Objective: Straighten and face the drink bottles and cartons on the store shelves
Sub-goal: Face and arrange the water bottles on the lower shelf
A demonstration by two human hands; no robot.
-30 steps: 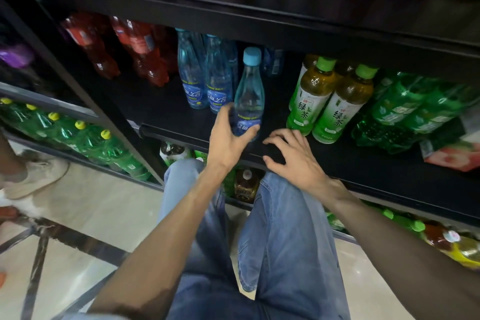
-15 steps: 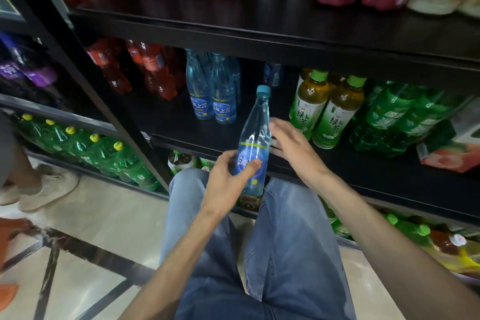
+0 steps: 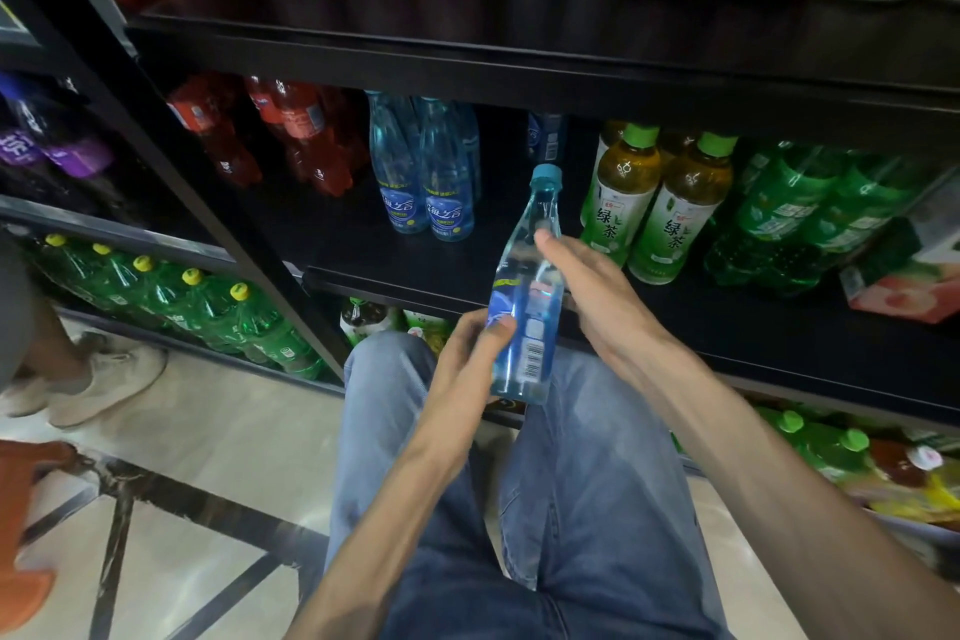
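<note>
Dark store shelves fill the background, stocked with drinks. Both hands hold a clear, pale-blue water bottle with a blue cap in front of the middle shelf's edge, above the person's knees, tilted slightly, its barcode side facing the camera. The left hand has its grip clamped on the lower label; the right hand wraps the bottle's far side, fingers partly hidden. On the middle shelf stand two matching blue bottles, red bottles and green tea bottles. Upper-shelf packs are cut off.
</note>
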